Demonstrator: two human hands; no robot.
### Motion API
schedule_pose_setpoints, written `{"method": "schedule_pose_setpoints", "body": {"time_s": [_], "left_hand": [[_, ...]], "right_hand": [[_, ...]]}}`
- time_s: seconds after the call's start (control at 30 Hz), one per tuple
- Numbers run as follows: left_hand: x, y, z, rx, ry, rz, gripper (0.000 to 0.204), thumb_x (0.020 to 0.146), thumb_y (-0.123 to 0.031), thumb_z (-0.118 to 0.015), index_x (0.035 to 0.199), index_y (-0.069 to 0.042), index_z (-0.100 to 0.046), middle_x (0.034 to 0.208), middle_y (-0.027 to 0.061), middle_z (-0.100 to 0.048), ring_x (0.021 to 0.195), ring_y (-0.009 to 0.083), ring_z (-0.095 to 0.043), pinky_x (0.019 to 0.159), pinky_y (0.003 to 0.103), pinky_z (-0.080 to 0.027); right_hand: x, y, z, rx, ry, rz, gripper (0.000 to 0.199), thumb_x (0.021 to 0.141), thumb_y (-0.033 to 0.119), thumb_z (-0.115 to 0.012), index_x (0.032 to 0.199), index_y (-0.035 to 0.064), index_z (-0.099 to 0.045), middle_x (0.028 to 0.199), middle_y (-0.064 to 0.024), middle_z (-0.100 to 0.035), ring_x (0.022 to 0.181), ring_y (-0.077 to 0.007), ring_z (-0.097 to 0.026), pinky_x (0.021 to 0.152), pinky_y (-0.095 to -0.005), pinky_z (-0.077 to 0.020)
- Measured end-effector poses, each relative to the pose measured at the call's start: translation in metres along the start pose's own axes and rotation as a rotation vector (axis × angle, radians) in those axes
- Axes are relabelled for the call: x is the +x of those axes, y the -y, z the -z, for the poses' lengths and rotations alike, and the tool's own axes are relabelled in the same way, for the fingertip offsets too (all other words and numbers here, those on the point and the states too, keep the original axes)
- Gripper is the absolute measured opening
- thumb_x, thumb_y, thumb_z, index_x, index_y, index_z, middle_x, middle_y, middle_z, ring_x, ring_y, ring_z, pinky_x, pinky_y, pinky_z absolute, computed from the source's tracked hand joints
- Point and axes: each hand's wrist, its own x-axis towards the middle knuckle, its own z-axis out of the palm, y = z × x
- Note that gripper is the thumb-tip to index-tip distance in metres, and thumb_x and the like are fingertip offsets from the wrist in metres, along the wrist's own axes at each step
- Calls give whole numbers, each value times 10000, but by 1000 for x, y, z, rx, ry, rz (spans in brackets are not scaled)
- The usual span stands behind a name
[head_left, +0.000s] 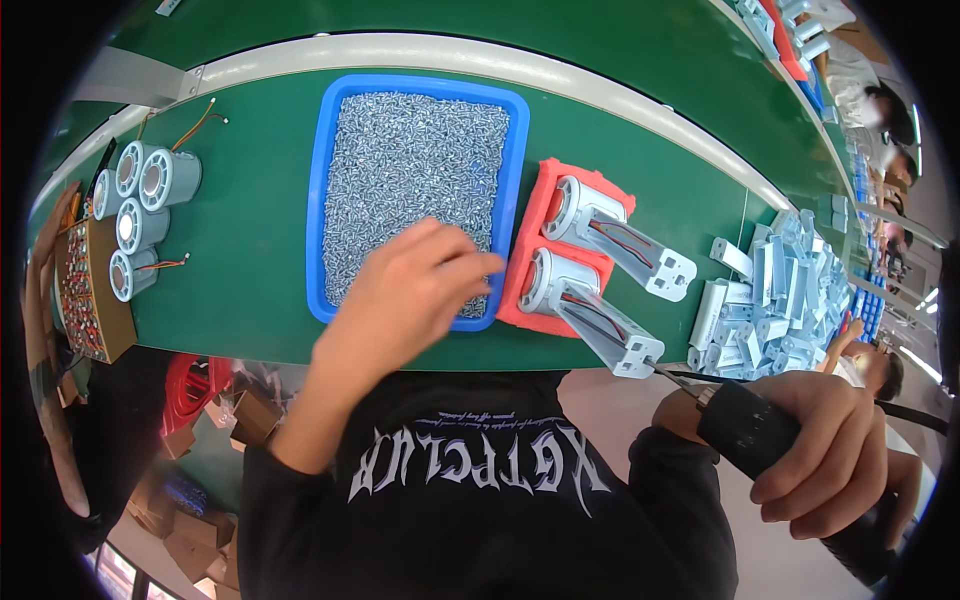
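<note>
My left hand (405, 295) is over the lower right part of a blue tray (318, 210) filled with small silver screws (415, 170). Its fingers are curled together, slightly blurred, and whatever they may pinch is too small to make out. My right hand (825, 455) grips a black electric screwdriver (750, 430). The bit points left, its tip at the end plate of the nearer white motor bracket (615, 335); whether it touches is hard to tell. That motor assembly and a second white motor assembly (640, 255) lie side by side in a red foam holder (522, 235).
White brackets (770, 290) are heaped at the right. Several white round motors (140, 225) with wires stand at the left, beside a cardboard box (100, 290) of small parts. The green bench (250, 200) has a raised metal rail (420, 52) behind. Other people are at far right.
</note>
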Motion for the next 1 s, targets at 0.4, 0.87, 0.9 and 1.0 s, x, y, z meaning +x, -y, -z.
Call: {"method": "schedule_pose_setpoints", "body": {"time_s": [0.4, 0.87, 0.9, 1.0], "left_hand": [[-16, 22, 7, 23, 140, 17, 80, 726, -55, -689, 763, -50, -618, 798, 48, -565, 780, 243, -576, 686, 364, -473], [-9, 20, -6, -91, 0, 16, 103, 723, -10, -695, 800, -29, -629, 798, 66, -646, 743, 247, -631, 644, 342, -521], [-8, 18, -10, -111, -61, 29, 108, 725, -1, -694, 812, -26, -635, 814, 72, -657, 738, 248, -640, 632, 334, -527], [-3, 13, -21, -167, -150, 9, 119, 732, 16, -689, 838, -22, -653, 836, 81, -672, 731, 246, -654, 616, 318, -534]], "right_hand": [[-6, -9, -9, -79, -5, 16, 238, 837, 54, -621, 1056, 23, -531, 650, -135, -622, 436, -213, -611, 363, -290, -539], [-12, -14, -4, -71, -67, 43, 169, 878, 52, -565, 1040, 20, -532, 630, -146, -614, 417, -209, -598, 343, -294, -522], [-11, -11, -4, -76, -64, 45, 169, 878, 52, -565, 1040, 20, -532, 630, -146, -614, 417, -209, -598, 343, -294, -522], [-3, 1, -4, -3, -61, 123, 230, 807, -66, -540, 1029, -41, -483, 558, -138, -564, 366, -204, -527, 303, -315, -446]]}}
